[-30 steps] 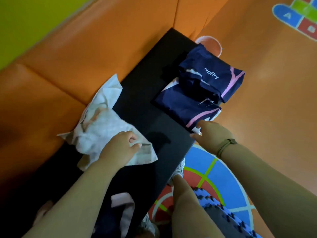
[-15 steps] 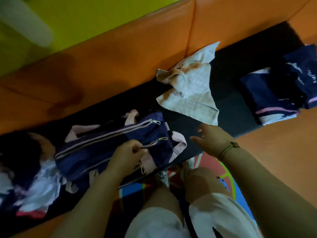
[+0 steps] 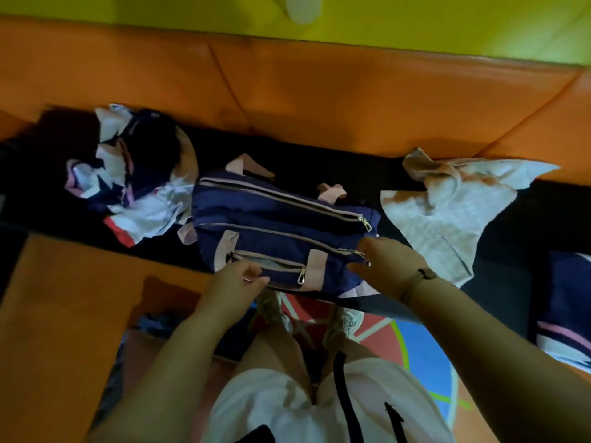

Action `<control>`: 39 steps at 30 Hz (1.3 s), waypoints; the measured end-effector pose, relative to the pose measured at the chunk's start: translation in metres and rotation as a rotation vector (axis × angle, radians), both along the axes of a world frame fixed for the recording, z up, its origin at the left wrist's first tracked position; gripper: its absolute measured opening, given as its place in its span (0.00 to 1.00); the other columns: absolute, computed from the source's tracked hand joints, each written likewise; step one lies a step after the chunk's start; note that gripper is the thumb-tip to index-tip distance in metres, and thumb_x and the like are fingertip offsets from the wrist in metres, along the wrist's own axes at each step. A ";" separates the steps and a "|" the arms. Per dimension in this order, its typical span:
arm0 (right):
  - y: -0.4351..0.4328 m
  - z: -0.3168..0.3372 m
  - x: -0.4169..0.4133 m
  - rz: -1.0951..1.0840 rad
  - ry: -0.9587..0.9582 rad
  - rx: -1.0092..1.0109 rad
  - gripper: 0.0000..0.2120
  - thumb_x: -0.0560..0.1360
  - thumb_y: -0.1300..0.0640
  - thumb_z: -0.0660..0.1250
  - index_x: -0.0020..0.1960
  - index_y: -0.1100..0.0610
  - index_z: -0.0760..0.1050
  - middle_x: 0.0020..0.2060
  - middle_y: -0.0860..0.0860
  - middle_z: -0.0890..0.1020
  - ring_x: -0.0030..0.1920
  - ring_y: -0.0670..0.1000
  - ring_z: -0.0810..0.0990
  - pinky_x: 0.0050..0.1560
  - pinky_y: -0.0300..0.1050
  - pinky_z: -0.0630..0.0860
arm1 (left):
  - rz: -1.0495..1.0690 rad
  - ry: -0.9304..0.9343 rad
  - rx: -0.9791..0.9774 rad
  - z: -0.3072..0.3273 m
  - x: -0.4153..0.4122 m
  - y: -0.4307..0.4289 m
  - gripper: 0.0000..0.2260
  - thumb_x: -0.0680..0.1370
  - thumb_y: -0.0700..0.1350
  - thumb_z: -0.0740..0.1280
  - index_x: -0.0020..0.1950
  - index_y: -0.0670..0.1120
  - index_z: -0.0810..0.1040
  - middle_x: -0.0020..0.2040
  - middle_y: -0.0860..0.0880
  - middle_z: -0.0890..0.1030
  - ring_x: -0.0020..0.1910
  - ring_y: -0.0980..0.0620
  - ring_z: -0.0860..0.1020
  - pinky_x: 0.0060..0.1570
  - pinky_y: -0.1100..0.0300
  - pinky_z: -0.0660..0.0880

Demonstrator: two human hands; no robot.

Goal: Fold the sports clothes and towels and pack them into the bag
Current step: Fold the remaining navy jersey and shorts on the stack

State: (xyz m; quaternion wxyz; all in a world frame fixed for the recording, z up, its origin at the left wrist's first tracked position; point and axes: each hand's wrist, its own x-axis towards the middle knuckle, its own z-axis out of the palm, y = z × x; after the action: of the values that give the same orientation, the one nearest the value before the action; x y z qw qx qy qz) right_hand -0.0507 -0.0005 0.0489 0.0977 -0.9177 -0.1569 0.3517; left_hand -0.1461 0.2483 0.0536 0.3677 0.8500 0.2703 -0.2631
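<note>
One heap of crumpled navy-and-white clothes (image 3: 128, 193) lies leftmost on the black bench pad (image 3: 319, 161). Beside it we find the navy fabric bag with pink straps (image 3: 281, 231), long axis left to right, zip pulls pointing right. Our left hand (image 3: 230, 282) pinches its near edge. Our right hand (image 3: 387, 266) meets the zip end, and we cannot tell its grip. Rightward lies a stained white towel (image 3: 447, 212).
</note>
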 end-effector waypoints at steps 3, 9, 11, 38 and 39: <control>0.021 0.007 0.008 0.061 -0.005 -0.011 0.17 0.77 0.43 0.60 0.59 0.54 0.70 0.50 0.55 0.77 0.47 0.56 0.77 0.43 0.46 0.74 | 0.075 0.005 -0.019 0.005 -0.016 0.019 0.05 0.76 0.49 0.68 0.49 0.50 0.77 0.48 0.51 0.79 0.49 0.53 0.77 0.45 0.59 0.73; 0.090 0.024 0.028 0.128 0.021 0.018 0.21 0.77 0.44 0.62 0.64 0.55 0.68 0.56 0.56 0.78 0.53 0.58 0.78 0.53 0.52 0.76 | 0.222 -0.057 0.012 0.009 -0.024 0.081 0.05 0.77 0.48 0.68 0.50 0.49 0.76 0.50 0.49 0.78 0.49 0.50 0.77 0.44 0.58 0.72; 0.121 0.028 0.035 0.152 0.019 0.015 0.21 0.77 0.45 0.62 0.65 0.56 0.68 0.57 0.56 0.77 0.54 0.58 0.77 0.54 0.52 0.75 | 0.227 -0.068 0.014 0.008 -0.020 0.107 0.07 0.77 0.49 0.67 0.51 0.48 0.76 0.49 0.50 0.77 0.49 0.50 0.76 0.44 0.58 0.72; 0.406 0.036 0.123 0.221 -0.050 -0.135 0.16 0.78 0.44 0.59 0.62 0.49 0.69 0.55 0.49 0.76 0.51 0.51 0.77 0.50 0.45 0.76 | -0.051 0.094 0.140 -0.155 0.124 0.398 0.28 0.78 0.47 0.65 0.76 0.50 0.58 0.70 0.37 0.61 0.65 0.34 0.67 0.64 0.46 0.67; 0.404 0.035 0.124 0.221 -0.040 -0.153 0.16 0.78 0.44 0.59 0.62 0.49 0.69 0.55 0.49 0.76 0.51 0.51 0.77 0.50 0.45 0.76 | -0.015 0.079 0.158 -0.162 0.128 0.398 0.24 0.79 0.45 0.64 0.74 0.49 0.62 0.67 0.37 0.64 0.63 0.35 0.69 0.61 0.49 0.69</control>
State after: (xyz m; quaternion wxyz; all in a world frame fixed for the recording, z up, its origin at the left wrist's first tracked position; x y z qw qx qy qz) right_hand 0.0738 0.4039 0.0838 -0.0153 -0.9064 -0.2318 0.3529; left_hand -0.0183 0.6465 -0.1084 0.2866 0.8673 0.2981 -0.2771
